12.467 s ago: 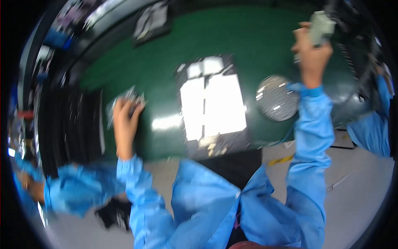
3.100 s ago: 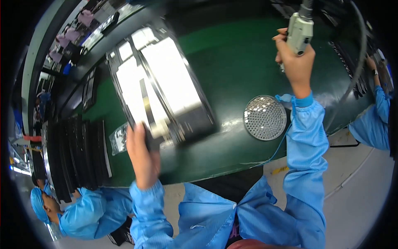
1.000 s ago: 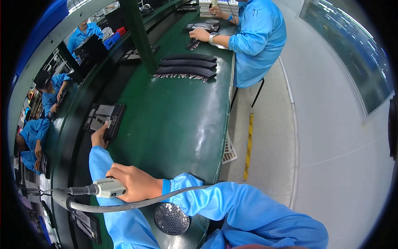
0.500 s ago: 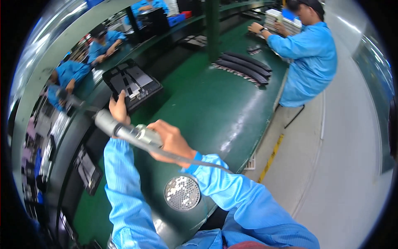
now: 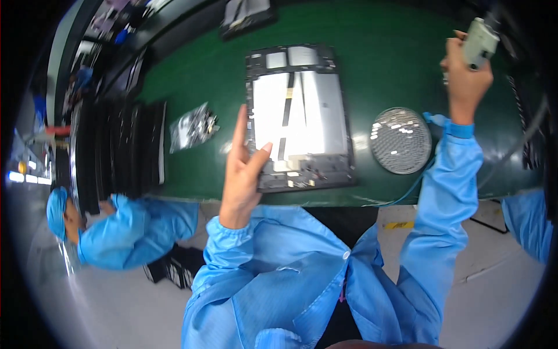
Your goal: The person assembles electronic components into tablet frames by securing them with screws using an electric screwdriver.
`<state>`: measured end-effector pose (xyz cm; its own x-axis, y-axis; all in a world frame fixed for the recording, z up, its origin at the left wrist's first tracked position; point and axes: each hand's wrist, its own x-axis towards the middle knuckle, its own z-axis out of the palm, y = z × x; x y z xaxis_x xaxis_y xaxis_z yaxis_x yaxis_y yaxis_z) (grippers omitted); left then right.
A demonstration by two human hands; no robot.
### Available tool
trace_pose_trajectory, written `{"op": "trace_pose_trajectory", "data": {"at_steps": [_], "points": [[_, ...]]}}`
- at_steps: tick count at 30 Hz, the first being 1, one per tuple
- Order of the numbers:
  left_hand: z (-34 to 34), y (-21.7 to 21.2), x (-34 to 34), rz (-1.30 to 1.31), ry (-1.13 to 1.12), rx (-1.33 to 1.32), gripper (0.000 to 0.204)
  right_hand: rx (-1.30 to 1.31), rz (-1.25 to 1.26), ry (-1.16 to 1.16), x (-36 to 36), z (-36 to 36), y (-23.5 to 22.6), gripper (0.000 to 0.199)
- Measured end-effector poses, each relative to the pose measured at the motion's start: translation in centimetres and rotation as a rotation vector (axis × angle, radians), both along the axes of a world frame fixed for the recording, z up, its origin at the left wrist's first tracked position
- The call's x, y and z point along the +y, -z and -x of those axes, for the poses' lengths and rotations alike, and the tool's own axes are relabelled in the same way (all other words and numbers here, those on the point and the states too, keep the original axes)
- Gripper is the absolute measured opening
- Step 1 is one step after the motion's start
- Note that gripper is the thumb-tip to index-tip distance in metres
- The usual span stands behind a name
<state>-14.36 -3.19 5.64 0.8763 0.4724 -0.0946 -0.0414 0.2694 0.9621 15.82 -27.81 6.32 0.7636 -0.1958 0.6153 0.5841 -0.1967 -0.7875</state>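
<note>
An opened tablet (image 5: 322,110), black-framed with silvery panels and dark ribbon strips inside, appears to lie flat on the green table before me. My left hand (image 5: 243,168) has its left edge: the thumb is over the top face and the index finger runs along the side. The other fingers are hidden. Off to the far right, my right hand (image 5: 469,84) is wrapped round a pale green hand tool (image 5: 481,43) with a dark upper end; its working tip cannot be made out. Between the tablet and my right sleeve sits a round silvery dish (image 5: 401,141) with a dimpled pattern.
To the left lie a clear bag of small parts (image 5: 195,127) and a row of long black curved strips (image 5: 119,148). Another opened device (image 5: 249,16) rests at the far side. A person in blue (image 5: 136,232) is at the left; a blue sleeve (image 5: 529,221) shows at the right.
My view has swung round and down. The tablet, earlier tilted up in my left hand, now appears flat on the table. My right hand has moved away from my left, carrying the tool.
</note>
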Motion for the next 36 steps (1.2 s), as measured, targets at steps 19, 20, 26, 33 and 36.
{"op": "trace_pose_trajectory", "data": {"at_steps": [19, 20, 26, 33, 36], "points": [[5.8, 3.5, 10.3, -1.554, -0.485, 0.347, 0.022, 0.020, 0.057, -0.082, 1.0, 1.9, 0.8, 0.023], [5.7, 3.8, 11.9, -1.542, -0.494, 0.360, 0.026, 0.012, 0.057, -0.091, 1.2, 1.9, 0.8, 0.024], [4.5, 5.0, 12.1, -1.618, -0.530, 0.479, 0.029, 0.025, 0.020, -0.111, 1.6, 2.6, 0.6, 0.027], [4.4, 5.9, 13.5, -1.554, -0.462, 0.459, 0.028, -0.040, 0.034, -0.113, 1.5, 3.1, -0.1, 0.016], [5.6, 6.1, 15.3, -1.527, -0.394, 0.462, 0.025, 0.084, -0.029, -0.230, 3.2, 4.9, -1.0, 0.016]]}}
